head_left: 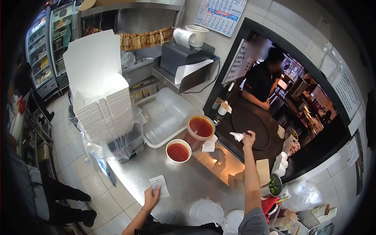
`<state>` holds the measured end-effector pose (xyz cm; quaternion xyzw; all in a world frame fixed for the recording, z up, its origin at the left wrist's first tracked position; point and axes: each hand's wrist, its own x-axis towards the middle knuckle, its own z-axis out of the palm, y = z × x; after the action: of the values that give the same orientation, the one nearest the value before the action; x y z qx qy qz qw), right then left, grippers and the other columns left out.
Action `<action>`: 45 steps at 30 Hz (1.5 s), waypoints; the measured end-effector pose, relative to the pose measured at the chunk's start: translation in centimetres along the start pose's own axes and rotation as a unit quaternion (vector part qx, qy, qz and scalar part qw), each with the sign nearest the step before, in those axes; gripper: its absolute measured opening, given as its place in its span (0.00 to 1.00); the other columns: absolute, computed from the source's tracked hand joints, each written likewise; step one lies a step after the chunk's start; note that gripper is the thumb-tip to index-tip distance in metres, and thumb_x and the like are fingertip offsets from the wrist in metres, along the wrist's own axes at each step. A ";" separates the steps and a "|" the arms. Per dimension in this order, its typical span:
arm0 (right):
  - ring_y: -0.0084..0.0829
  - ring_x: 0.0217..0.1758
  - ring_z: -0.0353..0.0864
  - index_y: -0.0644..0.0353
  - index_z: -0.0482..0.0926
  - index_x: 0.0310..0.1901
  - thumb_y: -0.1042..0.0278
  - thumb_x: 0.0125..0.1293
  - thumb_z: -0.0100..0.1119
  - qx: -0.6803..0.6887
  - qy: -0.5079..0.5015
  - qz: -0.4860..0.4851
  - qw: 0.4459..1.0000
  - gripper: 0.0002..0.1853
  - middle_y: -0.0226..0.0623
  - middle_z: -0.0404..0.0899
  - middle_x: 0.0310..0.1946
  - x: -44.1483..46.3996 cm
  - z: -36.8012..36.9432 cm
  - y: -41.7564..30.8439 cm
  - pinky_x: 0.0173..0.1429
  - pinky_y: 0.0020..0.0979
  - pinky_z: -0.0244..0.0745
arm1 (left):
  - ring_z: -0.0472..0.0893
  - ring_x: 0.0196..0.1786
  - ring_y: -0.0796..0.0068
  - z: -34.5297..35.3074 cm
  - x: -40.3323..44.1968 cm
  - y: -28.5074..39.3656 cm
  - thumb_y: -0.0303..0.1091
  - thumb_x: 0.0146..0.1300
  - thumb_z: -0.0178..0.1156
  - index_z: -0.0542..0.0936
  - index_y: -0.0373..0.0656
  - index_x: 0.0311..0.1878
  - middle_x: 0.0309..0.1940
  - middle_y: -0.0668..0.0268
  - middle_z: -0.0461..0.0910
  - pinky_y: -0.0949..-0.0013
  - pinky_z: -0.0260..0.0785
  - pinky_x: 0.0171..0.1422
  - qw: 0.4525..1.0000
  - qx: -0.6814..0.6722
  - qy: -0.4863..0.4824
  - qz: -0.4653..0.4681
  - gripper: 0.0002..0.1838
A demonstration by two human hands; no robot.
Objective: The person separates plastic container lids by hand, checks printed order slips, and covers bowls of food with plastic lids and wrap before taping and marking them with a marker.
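Paper slip (161,184): thin, printed rectangle in left grip (150,198).

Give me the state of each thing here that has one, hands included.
Left hand: holding printed slip
Right hand: pinching white paper
White cup: uncovered, nearly full of red liquid
Taller tub: nearly full of red liquid; lid unclear
Top box: open, flap raised
Clear plastic containers: nested, lying in basket
Metal pot: uncovered, green produce inside
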<state>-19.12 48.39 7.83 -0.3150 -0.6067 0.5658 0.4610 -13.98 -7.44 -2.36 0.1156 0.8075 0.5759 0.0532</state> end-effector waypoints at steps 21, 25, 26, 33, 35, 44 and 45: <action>0.38 0.56 0.71 0.51 0.79 0.49 0.64 0.59 0.62 -0.025 -0.215 -0.545 0.810 0.16 0.40 0.72 0.54 -8.8 25.5 -29.2 0.61 0.37 0.63 | 0.78 0.25 0.74 1.0 0.2 -1.4 0.31 0.60 0.61 0.81 0.34 0.39 0.29 0.56 0.83 0.71 0.69 0.31 0.997 -0.029 0.018 0.063 0.10; 0.46 0.69 0.52 0.40 0.85 0.41 0.49 0.57 0.62 -0.139 -0.212 -0.520 0.815 0.12 0.43 0.65 0.62 -10.9 33.0 -31.5 0.69 0.49 0.44 | 0.79 0.23 0.72 0.8 0.2 -1.4 0.33 0.59 0.61 0.81 0.37 0.40 0.29 0.55 0.83 0.70 0.69 0.28 0.997 -0.024 0.019 0.071 0.10; 0.46 0.71 0.47 0.38 0.85 0.40 0.46 0.56 0.62 -0.171 -0.212 -0.491 0.828 0.13 0.44 0.63 0.63 -10.9 34.5 -31.4 0.69 0.53 0.39 | 0.79 0.23 0.72 1.1 0.1 -2.1 0.33 0.59 0.61 0.81 0.36 0.40 0.29 0.55 0.83 0.70 0.69 0.29 0.995 -0.035 0.028 0.086 0.10; 0.38 0.67 0.59 0.55 0.80 0.52 0.59 0.60 0.60 -0.063 -0.312 -0.462 0.828 0.18 0.40 0.69 0.59 -9.3 32.9 -30.7 0.69 0.45 0.49 | 0.80 0.25 0.72 0.8 0.1 -1.7 0.32 0.59 0.62 0.81 0.36 0.40 0.30 0.55 0.83 0.70 0.70 0.29 0.999 -0.031 0.002 0.037 0.10; 0.37 0.60 0.69 0.58 0.79 0.51 0.71 0.60 0.59 0.035 -0.241 -0.492 0.836 0.16 0.41 0.74 0.53 -7.9 28.7 -29.5 0.62 0.35 0.61 | 0.82 0.30 0.70 0.9 -0.1 -2.0 0.31 0.59 0.61 0.81 0.34 0.40 0.31 0.54 0.83 0.70 0.72 0.34 0.998 -0.056 0.001 0.029 0.10; 0.38 0.42 0.81 0.63 0.82 0.34 0.78 0.48 0.63 -0.179 0.165 -0.190 0.951 0.09 0.40 0.80 0.35 7.6 4.5 2.3 0.48 0.33 0.75 | 0.82 0.33 0.70 1.2 0.2 -1.1 0.28 0.60 0.60 0.80 0.31 0.40 0.31 0.54 0.83 0.69 0.72 0.38 0.999 -0.038 0.000 0.038 0.10; 0.41 0.42 0.82 0.61 0.82 0.35 0.78 0.48 0.62 -0.202 0.189 -0.110 0.955 0.10 0.42 0.82 0.36 7.6 2.1 6.0 0.49 0.35 0.75 | 0.82 0.33 0.70 1.2 0.1 -0.9 0.28 0.60 0.60 0.80 0.31 0.40 0.31 0.54 0.83 0.69 0.72 0.38 0.999 -0.038 0.000 0.035 0.10</action>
<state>-24.77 55.43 3.62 -0.4344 -0.6408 0.3075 0.5533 -13.96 -6.56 -3.60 0.1418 0.7807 0.6075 0.0372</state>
